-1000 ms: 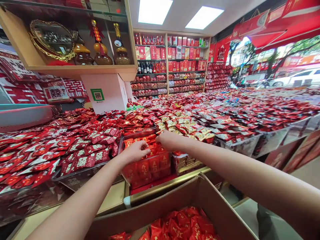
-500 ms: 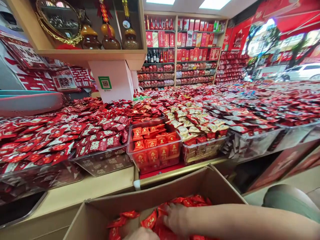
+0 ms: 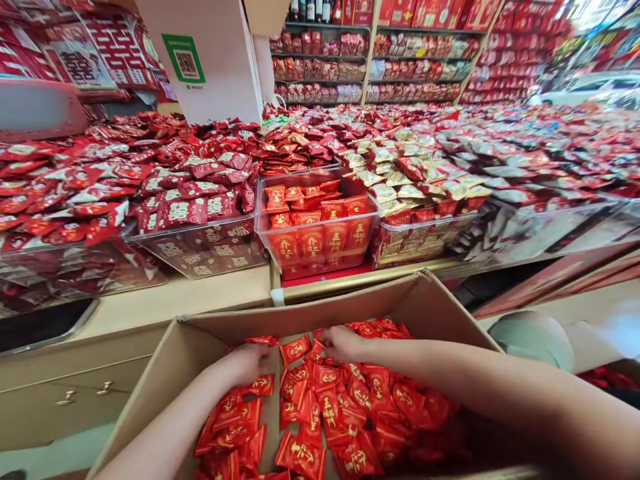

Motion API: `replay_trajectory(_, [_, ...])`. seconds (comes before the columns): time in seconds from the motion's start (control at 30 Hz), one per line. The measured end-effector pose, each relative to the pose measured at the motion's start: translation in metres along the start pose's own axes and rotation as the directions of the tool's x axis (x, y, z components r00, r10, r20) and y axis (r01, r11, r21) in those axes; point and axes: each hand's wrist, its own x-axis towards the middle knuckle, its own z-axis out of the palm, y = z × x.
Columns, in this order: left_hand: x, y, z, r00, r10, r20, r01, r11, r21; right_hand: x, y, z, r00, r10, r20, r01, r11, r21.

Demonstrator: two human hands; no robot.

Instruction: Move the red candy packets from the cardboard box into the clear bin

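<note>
Both of my hands reach down into an open cardboard box [image 3: 300, 319] of small red wrapped packets [image 3: 330, 400] with gold lettering. On the left side of the box, my left hand [image 3: 250, 363] is closed with its fingers curled down among the packets; what lies under the fingers is hidden. My right hand [image 3: 343, 343] is near the far wall, its fingers bent and closed on a red packet [image 3: 317, 351]. A loose packet [image 3: 295, 349] lies between the two hands. Bare cardboard shows in a strip down the box floor.
Just beyond the box, a clear plastic bin [image 3: 320, 233] holds similar red packets. Bins of maroon packets [image 3: 195, 207] and gold packets [image 3: 395, 190] flank it on the counter. A white pillar with a QR code [image 3: 187, 65] rises behind. A rounded grey-green object [image 3: 531, 340] stands right of the box.
The view has tilted down, showing more of the box inside. My left hand has come fully into sight at the left side. My right hand stays over the packets near the far wall.
</note>
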Motion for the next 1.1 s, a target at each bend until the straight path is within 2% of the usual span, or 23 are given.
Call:
replay_trajectory(0.07, [-0.001, 0.01, 0.005, 0.998, 0.03, 0.051, -0.029, 0.999, -0.014, -0.001, -0.006, -0.004, 1.0, 0.002, -0.011, -0.001, 0.998, 0.064])
replay_trajectory(0.17, [-0.006, 0.029, 0.005, 0.986, 0.114, 0.123, -0.097, 0.986, -0.139, -0.005, -0.025, -0.017, 1.0, -0.02, -0.022, 0.024, 0.983, 0.18])
replay_trajectory(0.2, [-0.008, 0.036, 0.003, 0.979, 0.138, 0.153, -0.108, 0.976, -0.191, -0.007, -0.032, -0.022, 1.0, -0.026, -0.006, 0.027, 0.964, 0.264])
replay_trajectory(0.27, [-0.014, 0.049, -0.003, 0.961, 0.171, 0.218, -0.104, 0.952, -0.289, -0.013, -0.047, -0.033, 0.998, -0.037, 0.046, 0.008, 0.854, 0.52])
replay_trajectory(0.37, [-0.026, 0.064, -0.014, 0.933, 0.199, 0.3, -0.065, 0.912, -0.404, -0.025, -0.063, -0.046, 0.992, -0.061, 0.113, -0.059, 0.562, 0.825])
replay_trajectory(0.43, [-0.036, 0.07, -0.023, 0.913, 0.222, 0.343, -0.048, 0.892, -0.449, -0.034, -0.07, -0.054, 0.989, -0.09, 0.115, -0.056, 0.493, 0.868])
replay_trajectory(0.47, [-0.041, 0.073, -0.026, 0.902, 0.229, 0.365, -0.025, 0.873, -0.486, -0.039, -0.074, -0.057, 0.991, -0.107, 0.084, -0.019, 0.504, 0.863])
replay_trajectory(0.53, [-0.05, 0.076, -0.031, 0.89, 0.234, 0.392, 0.058, 0.794, -0.606, -0.049, -0.079, -0.065, 0.979, -0.183, -0.088, 0.186, 0.631, 0.753])
replay_trajectory(0.57, [-0.054, 0.077, -0.032, 0.887, 0.232, 0.398, 0.111, 0.73, -0.674, -0.054, -0.081, -0.068, 0.94, -0.271, -0.207, 0.341, 0.713, 0.613])
replay_trajectory(0.6, [-0.057, 0.079, -0.033, 0.89, 0.229, 0.394, 0.154, 0.662, -0.733, -0.058, -0.083, -0.071, 0.866, -0.396, -0.307, 0.496, 0.763, 0.414])
replay_trajectory(0.63, [-0.06, 0.08, -0.032, 0.898, 0.224, 0.378, 0.175, 0.606, -0.776, -0.062, -0.084, -0.074, 0.765, -0.534, -0.36, 0.62, 0.763, 0.183])
replay_trajectory(0.67, [-0.061, 0.081, -0.03, 0.914, 0.216, 0.344, 0.167, 0.571, -0.803, -0.065, -0.085, -0.076, 0.66, -0.661, -0.357, 0.696, 0.717, -0.041])
replay_trajectory(0.7, [-0.061, 0.083, -0.028, 0.933, 0.203, 0.296, 0.139, 0.553, -0.821, -0.067, -0.085, -0.078, 0.576, -0.755, -0.312, 0.727, 0.648, -0.226])
replay_trajectory(0.73, [-0.061, 0.084, -0.025, 0.95, 0.187, 0.251, 0.112, 0.546, -0.831, -0.068, -0.085, -0.078, 0.523, -0.813, -0.257, 0.723, 0.583, -0.371])
replay_trajectory(0.83, [-0.057, 0.086, -0.02, 0.974, 0.157, 0.161, 0.057, 0.521, -0.852, -0.07, -0.088, -0.078, 0.452, -0.883, -0.122, 0.649, 0.42, -0.634])
replay_trajectory(0.93, [-0.056, 0.087, -0.021, 0.98, 0.139, 0.144, 0.066, 0.456, -0.888, -0.077, -0.097, -0.088, 0.386, -0.918, -0.086, 0.648, 0.337, -0.683])
replay_trajectory(0.97, [-0.057, 0.087, -0.023, 0.985, 0.121, 0.126, 0.064, 0.423, -0.904, -0.081, -0.102, -0.095, 0.374, -0.922, -0.097, 0.662, 0.339, -0.669])
replay_trajectory(1.03, [-0.058, 0.087, -0.028, 0.993, 0.084, 0.077, 0.039, 0.387, -0.921, -0.088, -0.114, -0.116, 0.379, -0.912, -0.159, 0.657, 0.385, -0.648])
replay_trajectory(1.1, [-0.057, 0.084, -0.032, 0.997, 0.066, 0.031, 0.0, 0.424, -0.906, -0.09, -0.127, -0.145, 0.391, -0.882, -0.263, 0.582, 0.459, -0.671])
